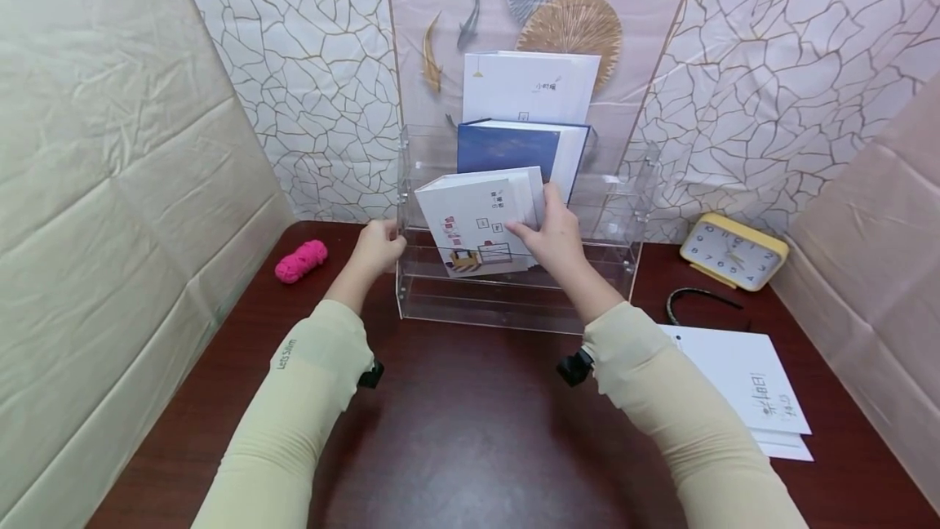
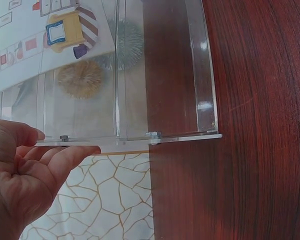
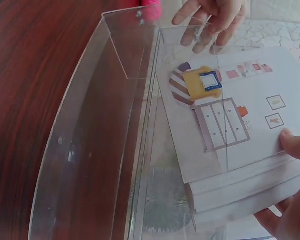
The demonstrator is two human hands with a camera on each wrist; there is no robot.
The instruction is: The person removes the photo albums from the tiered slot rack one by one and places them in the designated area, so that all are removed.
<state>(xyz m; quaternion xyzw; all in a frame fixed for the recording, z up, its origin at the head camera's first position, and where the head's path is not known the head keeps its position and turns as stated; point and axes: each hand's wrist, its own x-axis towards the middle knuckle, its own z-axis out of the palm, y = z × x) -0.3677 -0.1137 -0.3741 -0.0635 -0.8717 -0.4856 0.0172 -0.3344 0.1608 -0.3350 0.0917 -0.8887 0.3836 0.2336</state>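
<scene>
My right hand grips a white book by its right edge, thumb on the illustrated cover and fingers behind. The book leans to the left, its lower end inside a tier of the clear acrylic rack. In the right wrist view, the thick page block shows beside the thumb. My left hand pinches the rack's left side panel, with the thumb inside and the fingers outside in the left wrist view. Behind the held book stand a blue book and, farther back, another white book.
Pink yarn lies left of the rack. On the right are a yellow alarm clock, a dark curved band and white books, partly behind the right sleeve. Fabric walls flank the dark wooden table.
</scene>
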